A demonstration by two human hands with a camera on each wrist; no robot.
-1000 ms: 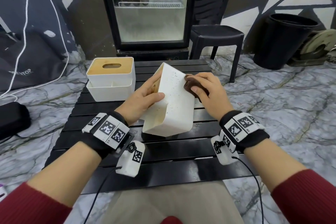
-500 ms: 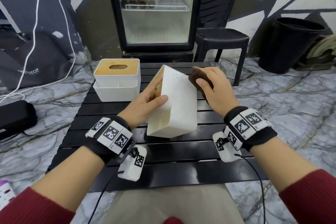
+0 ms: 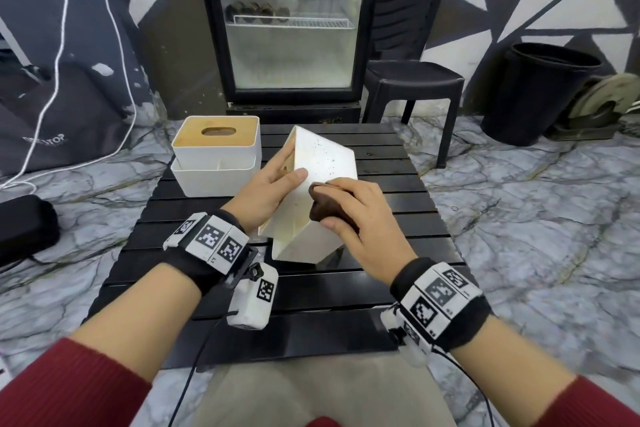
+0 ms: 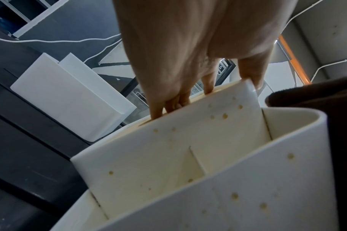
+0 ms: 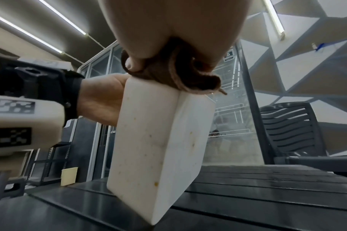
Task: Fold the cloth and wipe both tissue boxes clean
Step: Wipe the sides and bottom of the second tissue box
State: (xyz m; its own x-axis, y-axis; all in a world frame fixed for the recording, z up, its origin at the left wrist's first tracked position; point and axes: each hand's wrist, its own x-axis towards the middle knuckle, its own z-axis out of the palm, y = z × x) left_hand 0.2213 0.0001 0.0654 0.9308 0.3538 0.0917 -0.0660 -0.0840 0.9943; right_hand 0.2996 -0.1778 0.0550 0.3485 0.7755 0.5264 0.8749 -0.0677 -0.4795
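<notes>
A white tissue box (image 3: pixel 323 163) speckled with small stains stands tilted on one lower edge on the black slatted table (image 3: pixel 408 215). My left hand (image 3: pixel 273 184) grips its upper left side, thumb on the raised face, fingers over the lid edge (image 4: pixel 174 103). My right hand (image 3: pixel 349 208) holds a bunched brown cloth (image 3: pixel 323 206) and presses it on the raised face near its front end (image 5: pixel 180 78). The spotted box fills the left wrist view (image 4: pixel 208 164). A second white box (image 3: pixel 216 156) with a wooden slotted lid stands upright at the table's back left.
A glass-door fridge (image 3: pixel 287 21) and a black plastic chair (image 3: pixel 412 80) stand behind the table. At the right is a black bin (image 3: pixel 540 94). A black case (image 3: pixel 24 225) lies on the marble floor at the left.
My right hand has slid the brown cloth from the far upper end of the tilted box down its face toward me. The left hand keeps its grip on the box.
</notes>
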